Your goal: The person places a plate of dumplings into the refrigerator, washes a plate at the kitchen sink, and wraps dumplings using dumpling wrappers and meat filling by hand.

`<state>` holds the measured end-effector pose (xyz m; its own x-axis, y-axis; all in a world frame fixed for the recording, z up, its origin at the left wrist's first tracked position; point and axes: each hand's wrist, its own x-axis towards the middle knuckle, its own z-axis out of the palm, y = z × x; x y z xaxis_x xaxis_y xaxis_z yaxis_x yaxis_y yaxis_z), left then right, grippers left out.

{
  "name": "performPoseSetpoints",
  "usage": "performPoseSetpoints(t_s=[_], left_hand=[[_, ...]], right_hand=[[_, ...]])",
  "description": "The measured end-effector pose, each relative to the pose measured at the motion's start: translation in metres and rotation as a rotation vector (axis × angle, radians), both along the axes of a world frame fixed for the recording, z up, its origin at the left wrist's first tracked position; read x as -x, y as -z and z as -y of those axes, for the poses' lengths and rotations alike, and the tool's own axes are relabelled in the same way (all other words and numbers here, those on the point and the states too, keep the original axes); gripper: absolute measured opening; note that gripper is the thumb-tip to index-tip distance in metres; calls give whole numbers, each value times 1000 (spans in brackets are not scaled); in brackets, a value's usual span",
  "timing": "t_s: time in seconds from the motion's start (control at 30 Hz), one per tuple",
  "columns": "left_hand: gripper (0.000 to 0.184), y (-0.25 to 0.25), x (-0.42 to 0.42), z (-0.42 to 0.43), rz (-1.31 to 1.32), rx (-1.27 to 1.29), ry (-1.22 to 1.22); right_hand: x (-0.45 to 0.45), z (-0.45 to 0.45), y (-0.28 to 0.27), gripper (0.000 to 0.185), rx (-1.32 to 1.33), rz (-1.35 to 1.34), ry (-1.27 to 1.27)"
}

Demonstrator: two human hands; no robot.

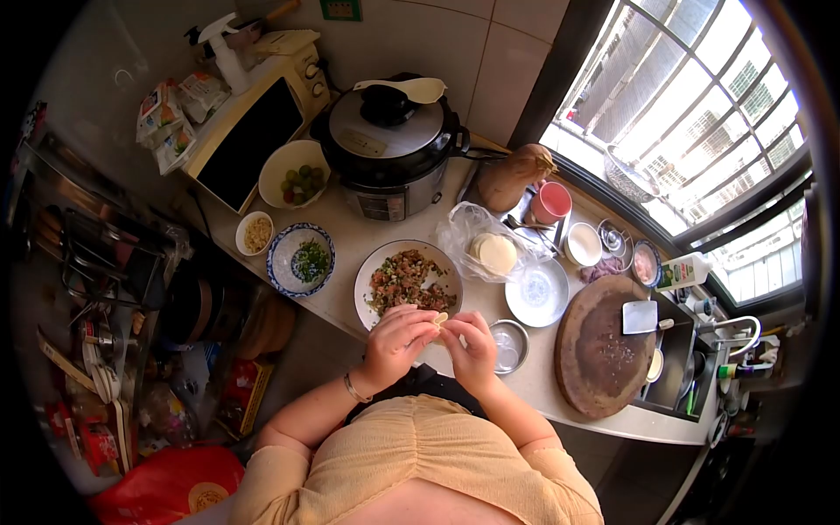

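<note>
My left hand [395, 343] and my right hand [471, 346] meet at the counter's front edge, fingertips pinched together on a small folded dumpling [441, 319]. Fingers partly cover it, so how far it is sealed cannot be seen. Just beyond my hands, a white bowl [360, 296] holds chopped filling [404, 278] with green and reddish bits. A stack of round dumpling wrappers [495, 254] sits in an open clear plastic bag [453, 238]. To its right lies a white plate [537, 294]. Beside my right hand is a small metal bowl [509, 346].
A round wooden chopping board [595, 367] bearing a cleaver [640, 317] overlaps the sink [674, 372]. A pressure cooker [389, 144] with a spoon [420, 89] on its lid stands behind. Left are a bowl of chopped greens [278, 254] and a microwave [254, 131].
</note>
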<state>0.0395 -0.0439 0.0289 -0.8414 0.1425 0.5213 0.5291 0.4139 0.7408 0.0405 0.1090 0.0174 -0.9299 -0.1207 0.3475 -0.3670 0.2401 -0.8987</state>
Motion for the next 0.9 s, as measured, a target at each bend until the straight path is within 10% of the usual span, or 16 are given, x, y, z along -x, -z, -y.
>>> performPoseSetpoints(t_s=[0.9], left_hand=[[15, 11, 0, 4, -66, -10, 26]], right_hand=[[5, -3, -4, 23, -88, 39, -18]])
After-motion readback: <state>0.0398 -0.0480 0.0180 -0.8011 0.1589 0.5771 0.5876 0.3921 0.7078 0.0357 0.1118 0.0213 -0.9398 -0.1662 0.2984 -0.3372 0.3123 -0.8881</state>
